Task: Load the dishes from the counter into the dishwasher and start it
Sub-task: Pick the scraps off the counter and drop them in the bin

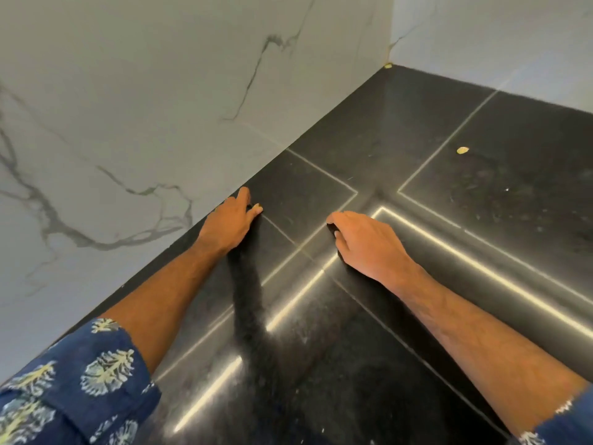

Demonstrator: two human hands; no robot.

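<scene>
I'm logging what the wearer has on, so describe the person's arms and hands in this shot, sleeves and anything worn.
Both forearms are bare, sleeves rolled up near the elbows. The left sleeve is dark blue fabric printed with pale cream and light blue leaf-like motifs, its cuff folded back. The right sleeve shows only at the frame's corner, same blue print. The left hand and right hand show no rings, watch or gloves.

The glossy black stone counter [401, 149] is bounded on the left by a white grey-veined marble wall [128, 107], against which no passage is offered, and at the far end by a second pale wall [513, 36], so that a closed corner is formed. Open surface is found to the right and ahead of both hands. Only a small yellowish scrap [462, 150] is seen lying there, well apart from the hands, and another tiny scrap [388, 66] in the corner.
</scene>
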